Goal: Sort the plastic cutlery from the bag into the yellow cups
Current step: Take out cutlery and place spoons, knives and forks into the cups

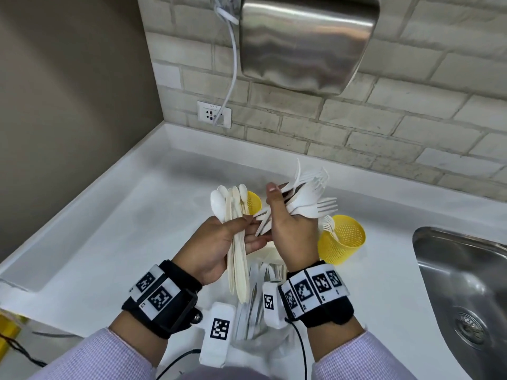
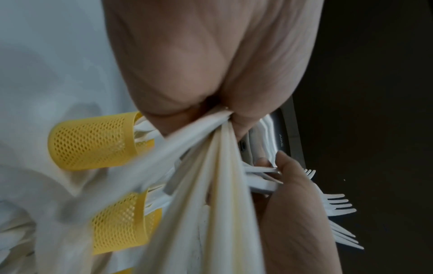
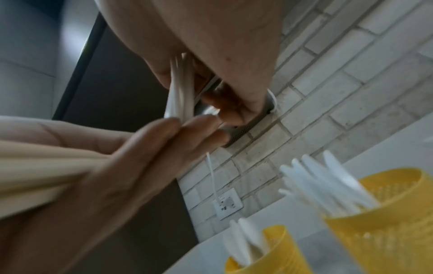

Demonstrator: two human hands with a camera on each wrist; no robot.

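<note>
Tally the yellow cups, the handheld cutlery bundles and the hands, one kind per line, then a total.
Yellow mesh cups: 2 in the head view, one far and one near; the left wrist view hints at a third at its bottom edge.
Handheld bundles: 2, spoons and forks.
Hands: 2, left hand and right hand.
Total: 6.

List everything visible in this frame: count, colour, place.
spoons: a bunch, white and cream, in the left hand
forks: a bunch, white, in the right hand
yellow cups: two in the head view, on the counter beyond the hands, holding cutlery
bag: one, clear, on the counter below the hands
counter: white
sink: one, steel, right
hand dryer: one, steel, on the wall
socket: one, white
left hand
right hand
</note>
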